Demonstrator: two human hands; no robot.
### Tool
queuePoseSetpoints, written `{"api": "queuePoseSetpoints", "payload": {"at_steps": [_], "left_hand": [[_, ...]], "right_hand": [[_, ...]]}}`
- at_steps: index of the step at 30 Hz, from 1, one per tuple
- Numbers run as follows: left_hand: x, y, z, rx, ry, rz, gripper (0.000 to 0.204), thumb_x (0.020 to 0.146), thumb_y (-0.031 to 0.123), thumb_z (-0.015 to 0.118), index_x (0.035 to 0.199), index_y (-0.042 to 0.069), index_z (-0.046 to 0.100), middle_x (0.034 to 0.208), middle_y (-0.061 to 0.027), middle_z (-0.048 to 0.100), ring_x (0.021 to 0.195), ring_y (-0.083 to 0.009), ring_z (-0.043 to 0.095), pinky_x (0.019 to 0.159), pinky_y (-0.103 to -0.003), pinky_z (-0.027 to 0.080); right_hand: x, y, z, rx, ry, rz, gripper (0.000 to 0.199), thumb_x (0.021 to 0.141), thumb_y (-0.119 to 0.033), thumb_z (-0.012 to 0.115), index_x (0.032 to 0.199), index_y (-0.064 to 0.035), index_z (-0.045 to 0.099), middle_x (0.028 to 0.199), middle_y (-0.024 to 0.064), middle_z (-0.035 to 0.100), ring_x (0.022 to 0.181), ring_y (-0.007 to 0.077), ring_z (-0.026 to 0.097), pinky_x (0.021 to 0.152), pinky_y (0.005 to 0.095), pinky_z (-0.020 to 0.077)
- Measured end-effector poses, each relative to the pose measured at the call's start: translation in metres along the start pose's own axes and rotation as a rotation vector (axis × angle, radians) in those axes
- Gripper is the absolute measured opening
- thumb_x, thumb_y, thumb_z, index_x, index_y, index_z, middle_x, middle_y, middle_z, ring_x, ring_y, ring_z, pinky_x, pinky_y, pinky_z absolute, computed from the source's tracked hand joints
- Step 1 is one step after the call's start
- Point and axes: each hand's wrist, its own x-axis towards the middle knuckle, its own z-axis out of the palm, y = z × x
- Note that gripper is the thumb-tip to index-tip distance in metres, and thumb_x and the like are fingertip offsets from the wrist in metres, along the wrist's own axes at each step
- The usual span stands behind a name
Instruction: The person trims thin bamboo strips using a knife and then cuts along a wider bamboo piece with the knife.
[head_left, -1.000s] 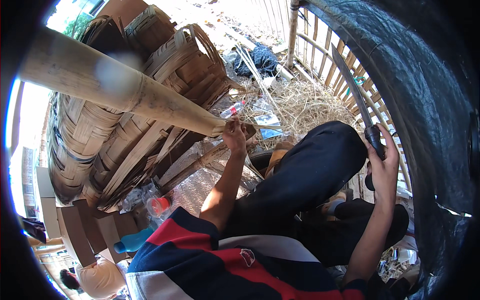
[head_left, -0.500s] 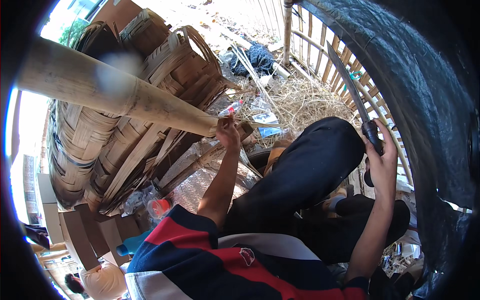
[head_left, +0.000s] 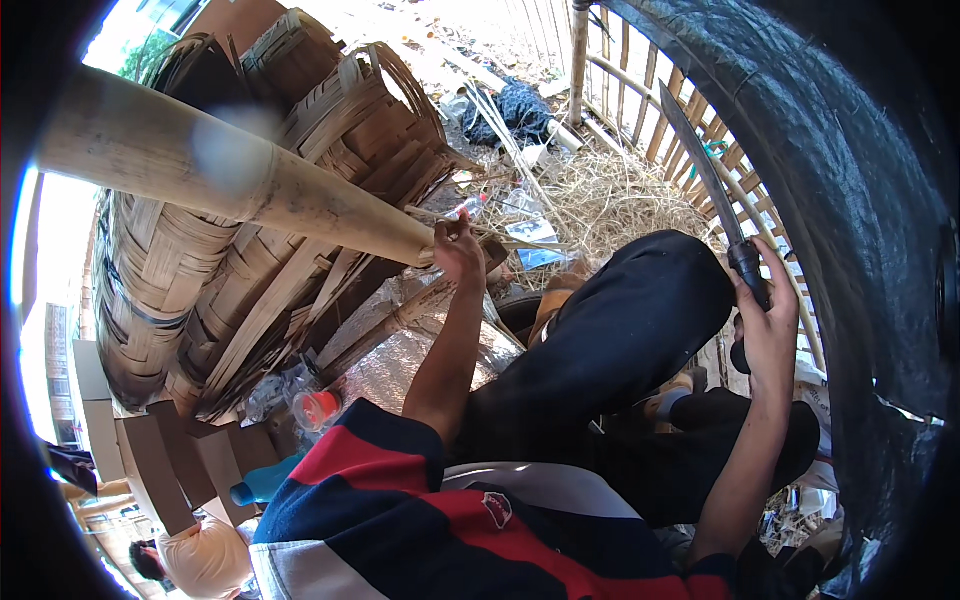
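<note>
Seen from above, out to the right of a raised, dark-trousered knee [head_left: 670,275]: a long, dark-bladed knife [head_left: 703,170], clamped by its handle in the grip of the right hand [head_left: 770,325]. Pointed up and away, probably to keep the edge clear of the knee. At the near end of a thick bamboo pole [head_left: 250,185], slanting in from upper left: the left hand [head_left: 460,253], with fingers bunched close, perhaps for steadying that end; impossible to tell whether clamped on the pole or on a thin strip [head_left: 430,214] beside it. Behind the pole, large woven baskets [head_left: 165,270]. Just beside the left edge of a silvery sheet [head_left: 400,372], a clear, red-topped container [head_left: 316,408]. Toward the right edge of the ground [head_left: 470,30], near a slatted bamboo fence [head_left: 578,60], loose straw [head_left: 625,200].
</note>
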Motion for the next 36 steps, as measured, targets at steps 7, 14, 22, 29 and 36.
{"api": "queuePoseSetpoints", "payload": {"at_steps": [7,14,22,29,36], "left_hand": [[0.002,0.054,-0.004,0.026,-0.031,0.215,0.021,0.081,0.02,0.072,0.077,0.002,0.06,0.075,-0.0106,0.067,0.067,-0.0254,0.061,0.065,-0.038,0.045],[0.018,0.077,-0.011,-0.031,-0.028,0.383,0.02,0.081,0.02,0.073,0.074,0.003,0.063,0.065,-0.0064,0.066,0.056,-0.0134,0.059,0.056,-0.028,0.044],[0.03,0.131,-0.028,-0.141,-0.079,0.387,0.024,0.082,0.023,0.07,0.076,0.001,0.06,0.071,-0.0084,0.063,0.061,-0.0175,0.061,0.056,-0.029,0.046],[0.033,0.177,-0.046,-0.218,-0.074,0.535,0.02,0.082,0.019,0.071,0.079,0.002,0.061,0.069,-0.005,0.062,0.059,-0.0106,0.059,0.052,-0.024,0.043],[0.048,0.218,-0.052,-0.329,-0.043,0.681,0.019,0.082,0.018,0.07,0.079,0.001,0.062,0.07,-0.0061,0.062,0.061,-0.0139,0.06,0.055,-0.026,0.046]], "right_hand": [[0.002,0.012,-0.001,-0.039,0.033,-0.062,0.045,0.088,-0.01,0.061,0.132,-0.0071,0.047,0.08,0.0028,0.057,0.05,0.0033,0.042,0.043,0.0201,0.0313],[0.002,0.001,0.002,-0.019,-0.033,0.031,0.042,0.09,-0.01,0.058,0.13,-0.0078,0.049,0.084,0.0012,0.057,0.05,0.002,0.041,0.042,0.018,0.0321],[0.004,0.002,0.004,0.032,-0.038,0.051,0.04,0.091,-0.011,0.057,0.13,-0.0054,0.048,0.085,0.0002,0.057,0.05,0.0018,0.041,0.041,0.0176,0.0316],[0.004,0.001,0.007,0.002,-0.025,0.074,0.042,0.091,-0.014,0.058,0.131,-0.0057,0.048,0.085,0.0005,0.058,0.049,0.0017,0.041,0.041,0.0176,0.0316],[0.003,0.003,0.004,-0.001,-0.018,0.055,0.042,0.091,-0.014,0.057,0.131,-0.0073,0.049,0.079,-0.0016,0.054,0.05,0.0011,0.04,0.041,0.0176,0.0315]]}}
